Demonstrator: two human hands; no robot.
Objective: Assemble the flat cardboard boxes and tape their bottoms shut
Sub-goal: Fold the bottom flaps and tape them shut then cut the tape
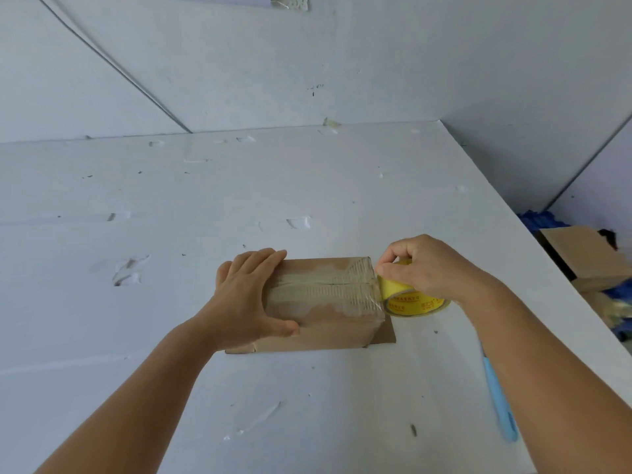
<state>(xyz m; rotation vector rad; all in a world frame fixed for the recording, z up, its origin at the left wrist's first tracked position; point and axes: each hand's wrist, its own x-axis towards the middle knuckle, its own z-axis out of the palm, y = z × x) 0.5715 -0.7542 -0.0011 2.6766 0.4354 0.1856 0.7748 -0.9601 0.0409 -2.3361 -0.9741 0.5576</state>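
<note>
The right hand [422, 266] grips a yellow tape roll [408, 297] at the cardboard box [325, 302] end — clear tape [321, 285] runs along its seam. The left hand [248, 295] lies flat, fingers spread, pressing the box onto the white surface [307, 405].

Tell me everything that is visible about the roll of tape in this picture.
The tape roll is yellow, with a ring of red print on its side face; the tape itself looks clear. It stands tilted at the right end of the cardboard box, just above the white table. The right hand grips it from above. A clear strip runs from it over the box's top seam. The left hand presses the box's other end.
</note>
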